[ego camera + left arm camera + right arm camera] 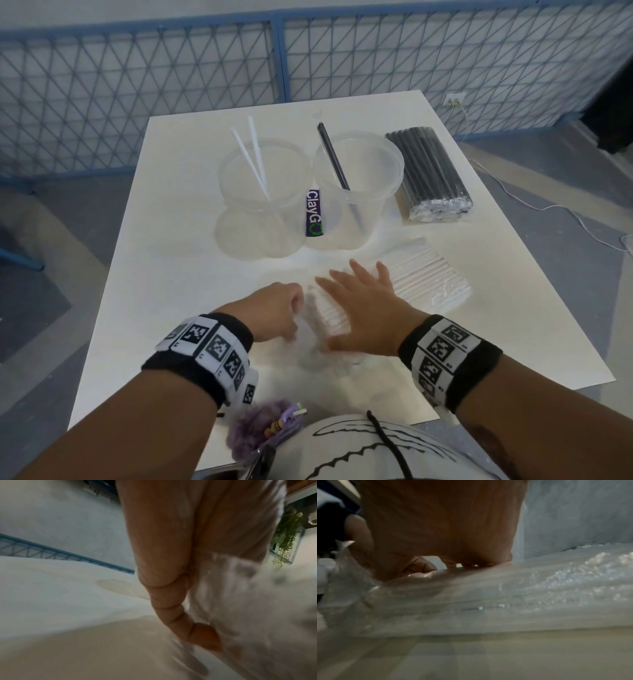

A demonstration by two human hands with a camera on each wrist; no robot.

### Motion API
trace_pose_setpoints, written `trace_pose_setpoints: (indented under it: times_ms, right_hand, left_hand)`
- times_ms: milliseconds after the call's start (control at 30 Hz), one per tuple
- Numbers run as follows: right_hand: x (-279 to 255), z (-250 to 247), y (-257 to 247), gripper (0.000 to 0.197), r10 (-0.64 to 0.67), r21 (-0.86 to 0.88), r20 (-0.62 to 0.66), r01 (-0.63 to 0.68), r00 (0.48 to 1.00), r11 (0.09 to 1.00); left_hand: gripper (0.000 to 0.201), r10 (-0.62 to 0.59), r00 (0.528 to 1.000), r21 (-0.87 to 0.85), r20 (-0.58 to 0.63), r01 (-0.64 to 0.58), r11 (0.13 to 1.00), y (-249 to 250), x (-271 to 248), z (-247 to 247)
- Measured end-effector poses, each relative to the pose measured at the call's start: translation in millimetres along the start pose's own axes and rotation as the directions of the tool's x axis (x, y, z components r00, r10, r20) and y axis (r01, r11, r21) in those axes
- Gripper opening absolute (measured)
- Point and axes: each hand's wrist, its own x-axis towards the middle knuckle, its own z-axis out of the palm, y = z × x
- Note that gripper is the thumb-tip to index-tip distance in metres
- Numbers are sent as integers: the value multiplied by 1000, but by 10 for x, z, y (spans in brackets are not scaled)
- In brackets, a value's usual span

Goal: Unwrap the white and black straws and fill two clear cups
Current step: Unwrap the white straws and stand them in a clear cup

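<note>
1. Straws are the matter here: a pack of white straws (394, 284) in clear film lies on the near right of the white table (178, 260), and a pack of black straws (430, 174) lies beyond it, beside the cups.
2. The left cup (262, 192) holds two white straws (255, 157); the right cup (356, 185) holds one black straw (337, 164). Both are far from full.
3. The right hand (363, 308) lies flat with straight, spread fingers, pressing the white pack down.
4. The left hand (274, 310) has its fingers curled at the pack's near end, seemingly pinching the loose film (240, 601); blur hides the exact hold.
5. Judged step: pulling the wrap open or drawing a straw out.
6. Risks: the slick film may slip from the pinch; a hard tug could tear it wide and let the round straws roll across the table; heavy pressure from the flat palm may crush them; a sweeping arm could tip the light cups nearby.
</note>
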Motion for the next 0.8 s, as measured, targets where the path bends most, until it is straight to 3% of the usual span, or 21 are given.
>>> trace_pose_setpoints:
  times_ms: [67, 133, 233, 333, 367, 400, 467, 500, 600, 800]
  right_hand:
    - [-13, 28, -26, 105, -19, -70, -1, 19, 1000, 997]
    - [-9, 18, -34, 99, 22, -80, -76, -28, 997, 996]
    - [-6, -23, 17, 91, 79, 2, -158, -80, 984, 997]
    - [-21, 15, 157, 90, 120, 21, -150, -118, 981, 993]
    - [-29, 43, 197, 93, 143, 25, -142, -141, 979, 990]
    - [-30, 71, 231, 98, 168, 28, -143, -165, 975, 986]
    - [-21, 115, 267, 106, 201, 26, -155, -200, 967, 980]
    - [-19, 128, 272, 108, 210, 30, -161, -208, 964, 978]
    - [-22, 148, 270, 114, 227, 40, -175, -223, 958, 974]
    - [-11, 192, 274, 117, 223, -13, -258, -234, 940, 972]
  left_hand:
    - [25, 58, 998, 77, -20, -56, 995, 2, 36, -6]
    - [44, 62, 995, 112, -74, -54, 992, -46, 82, -10]
    - [47, 82, 968, 303, -239, -6, 953, -83, 133, 23]
    - [23, 219, 804, 422, -553, 43, 905, 40, 74, 93]
    - [19, 211, 790, 387, -575, 36, 921, 86, 50, 119]
    - [16, 157, 824, 288, -544, 8, 958, 129, 39, 154]
    - [22, -34, 935, 22, -354, 45, 999, 117, 79, 220]
    - [22, -102, 955, -144, -280, 63, 987, 82, 109, 233]
    - [22, -212, 962, -619, -174, 60, 783, -2, 184, 268]
    - [15, -251, 968, -897, -24, 90, 433, 47, 198, 237]
